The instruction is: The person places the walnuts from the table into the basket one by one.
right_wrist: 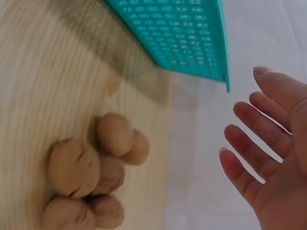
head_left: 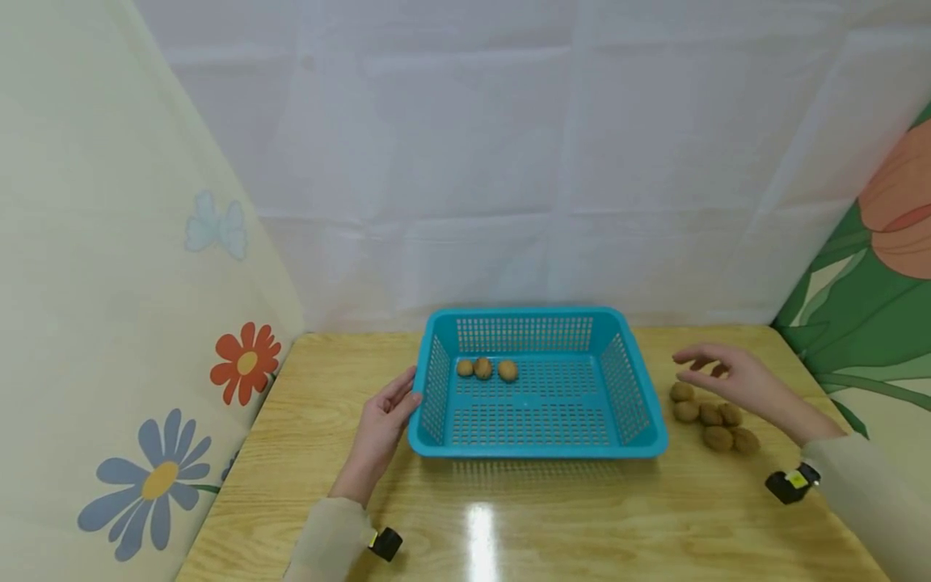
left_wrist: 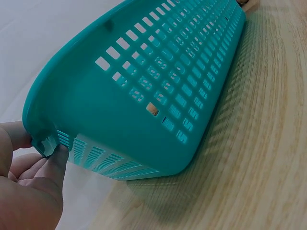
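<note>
A blue-green plastic basket (head_left: 538, 452) with slotted walls stands on the wooden table. Its left rim is pinched by my left hand (head_left: 378, 428); in the left wrist view, thumb and fingers (left_wrist: 58, 163) close around the rim near a corner. Three walnuts lie inside toward the left: two side by side and one walnut (head_left: 507, 371) a little apart. To the right of the basket, several walnuts (head_left: 718, 439) form a loose cluster on the table. My right hand (head_left: 738, 378) hovers over the far part of that cluster, fingers loosely bent and holding nothing.
The light wooden tabletop (head_left: 553, 525) extends in front of the basket. A white cloth (head_left: 451, 162) hangs right behind the table's far edge. Flower-printed panels border the left and right sides. A small black device (head_left: 385, 544) sits at each wrist.
</note>
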`<state>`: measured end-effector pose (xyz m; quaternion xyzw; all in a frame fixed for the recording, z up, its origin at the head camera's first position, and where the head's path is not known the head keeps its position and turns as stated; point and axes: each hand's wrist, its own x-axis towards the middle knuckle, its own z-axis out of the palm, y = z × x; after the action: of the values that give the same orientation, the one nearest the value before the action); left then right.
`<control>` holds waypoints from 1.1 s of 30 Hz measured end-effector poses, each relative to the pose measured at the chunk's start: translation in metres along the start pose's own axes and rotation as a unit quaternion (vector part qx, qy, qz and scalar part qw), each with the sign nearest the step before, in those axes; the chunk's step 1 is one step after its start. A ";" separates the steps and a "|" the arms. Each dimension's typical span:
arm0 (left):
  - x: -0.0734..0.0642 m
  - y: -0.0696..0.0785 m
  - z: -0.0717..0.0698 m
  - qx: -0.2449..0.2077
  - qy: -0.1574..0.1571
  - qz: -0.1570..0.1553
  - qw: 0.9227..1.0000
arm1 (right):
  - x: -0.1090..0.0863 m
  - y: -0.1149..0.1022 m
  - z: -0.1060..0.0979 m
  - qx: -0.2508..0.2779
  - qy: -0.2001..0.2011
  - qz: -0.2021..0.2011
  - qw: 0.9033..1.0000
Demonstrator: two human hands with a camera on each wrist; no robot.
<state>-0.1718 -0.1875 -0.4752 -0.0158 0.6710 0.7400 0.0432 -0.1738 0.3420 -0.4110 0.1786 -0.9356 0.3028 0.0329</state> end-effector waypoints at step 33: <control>-0.001 -0.002 -0.001 0.001 -0.001 0.005 1.000 | -0.094 0.114 0.012 0.090 -0.057 -0.070 0.992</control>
<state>-0.1705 -0.1882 -0.4774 -0.0117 0.6716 0.7397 0.0408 -0.1255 0.4509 -0.5002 0.2624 -0.8902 0.3720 -0.0159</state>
